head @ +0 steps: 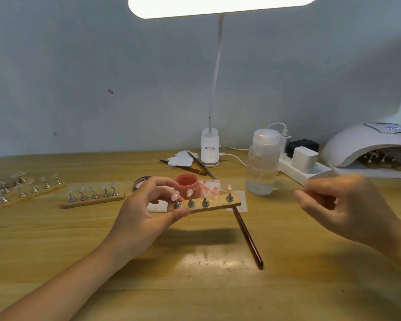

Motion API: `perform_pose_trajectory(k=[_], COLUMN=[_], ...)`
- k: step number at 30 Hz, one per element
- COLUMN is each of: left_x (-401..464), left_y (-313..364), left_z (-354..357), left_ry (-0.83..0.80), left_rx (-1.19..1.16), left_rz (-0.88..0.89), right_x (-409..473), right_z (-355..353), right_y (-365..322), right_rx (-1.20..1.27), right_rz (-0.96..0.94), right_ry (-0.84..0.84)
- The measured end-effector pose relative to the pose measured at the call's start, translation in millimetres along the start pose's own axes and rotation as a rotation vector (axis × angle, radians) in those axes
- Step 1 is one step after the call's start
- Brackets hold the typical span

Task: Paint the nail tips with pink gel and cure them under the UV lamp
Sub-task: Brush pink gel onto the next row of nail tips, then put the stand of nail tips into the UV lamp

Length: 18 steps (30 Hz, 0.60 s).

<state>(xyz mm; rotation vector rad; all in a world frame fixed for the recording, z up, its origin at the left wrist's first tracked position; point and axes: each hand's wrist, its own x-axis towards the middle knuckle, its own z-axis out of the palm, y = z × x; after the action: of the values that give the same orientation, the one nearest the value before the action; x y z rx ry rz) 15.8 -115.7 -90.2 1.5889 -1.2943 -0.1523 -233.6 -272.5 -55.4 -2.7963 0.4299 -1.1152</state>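
Observation:
My left hand point(146, 209) grips the left end of a wooden strip point(218, 203) and holds it above the table. Several metal stands on the strip carry nail tips point(189, 193) painted pink. An open jar of pink gel point(187, 185) stands just behind the strip. My right hand point(343, 209) hovers to the right with fingers loosely curled, holding nothing that I can see. A brown brush point(248, 237) lies on the table below the strip's right end. The white UV lamp point(366, 144) sits at the far right with another strip of stands inside it.
More wooden strips with clear nail tips point(94, 195) lie at the left. A clear pump bottle point(262, 163), a power strip point(303, 167) with plugs, a desk lamp base point(210, 147), tweezers point(202, 165) and paper pieces stand along the back. The jar lid point(141, 181) lies by my left hand.

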Motion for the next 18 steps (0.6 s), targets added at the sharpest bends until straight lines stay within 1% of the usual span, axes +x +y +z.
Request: perform_pose_trajectory(k=[3, 7, 9, 12, 15, 17, 18], left_x=[3.9, 11.6, 18.8, 31.6, 44.1, 52.0, 56.2], left_y=[10.2, 32.9, 47.8, 76.7, 105.5, 120.7, 126.4], left_z=[6.3, 30.3, 50.8, 89.5, 134.8, 166.9, 183.4], left_ry=[-0.016, -0.093, -0.117, -0.131, -0.151, -0.142, -0.136], left_rx=[-0.046, -0.091, -0.11, -0.143, -0.275, -0.351, -0.38], left_rz=[0.014, 0.061, 0.097, 0.147, 0.151, 0.147, 0.14], right_x=[-13.2, -29.7, -32.2, -34.8, -44.6, -55.7, -60.6], right_z=[-5.2, -1.2, -4.0, -16.6, -32.1, -38.9, -42.0], right_y=[25.5, 51.8, 62.1, 74.0, 89.7, 106.4, 115.9], right_rx=[-0.123, -0.176, -0.196, -0.259, -0.278, -0.257, -0.181], right_rz=[0.029, 0.051, 0.096, 0.208, 0.345, 0.482, 0.586], right_ry=[0.065, 0.113, 0.145, 0.184, 0.191, 0.195, 0.192])
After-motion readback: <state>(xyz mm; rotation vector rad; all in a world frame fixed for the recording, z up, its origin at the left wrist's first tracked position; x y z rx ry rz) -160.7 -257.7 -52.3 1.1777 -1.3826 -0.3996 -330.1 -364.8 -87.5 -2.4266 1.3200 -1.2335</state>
